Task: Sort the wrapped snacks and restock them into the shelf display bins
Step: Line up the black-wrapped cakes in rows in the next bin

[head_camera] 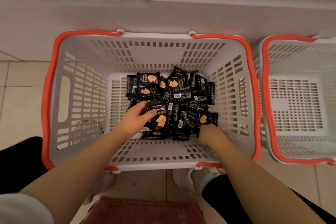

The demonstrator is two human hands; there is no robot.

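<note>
A white slotted basket [85,85] with orange handles stands on the floor in front of me. Its bottom holds a pile of several black "DRYCAKE" snack packets [181,94] with orange cake pictures. My left hand [135,117] is down in the pile, its fingers curled around one black packet [160,117] lying face up. My right hand [209,132] reaches into the pile at the near right; its fingers are buried among the packets by a packet [206,119], so its grip is hidden.
A second white basket [298,96] with orange handles stands to the right, with nothing visible in it. A white shelf base [163,14] runs behind both baskets. A red box [145,211] lies at my feet, beside white shoes [192,180] on beige tiles.
</note>
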